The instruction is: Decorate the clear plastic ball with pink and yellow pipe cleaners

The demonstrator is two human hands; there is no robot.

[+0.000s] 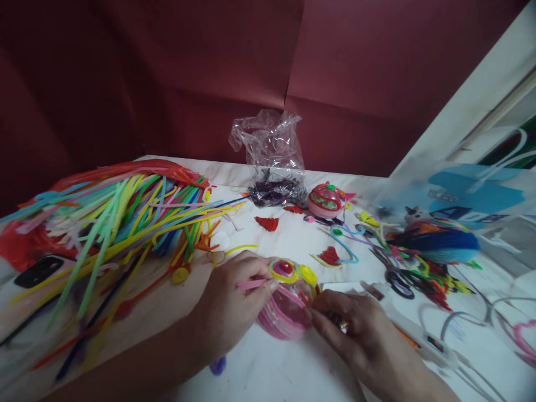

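A clear ball [285,324] wrapped in pink pipe cleaner sits on the table between my hands. On its top are round coiled pieces, one a yellow and red eye [286,267] and one a plain yellow coil [308,274]. My left hand [237,298] pinches a pink pipe cleaner [288,293] between thumb and fingers, its short end sticking out to the left. The strip runs across the ball's front to my right hand [355,326], whose closed fingertips press its other end at the ball's right side. The right fingertips are partly hidden.
A heap of many-coloured pipe cleaners [125,212] covers the left side. Behind stand a clear plastic bag [274,162] and a decorated pink ball [325,202]. Red coiled pieces [267,224] lie around. Scissors [400,283], a white power strip [435,343] and cables are at right.
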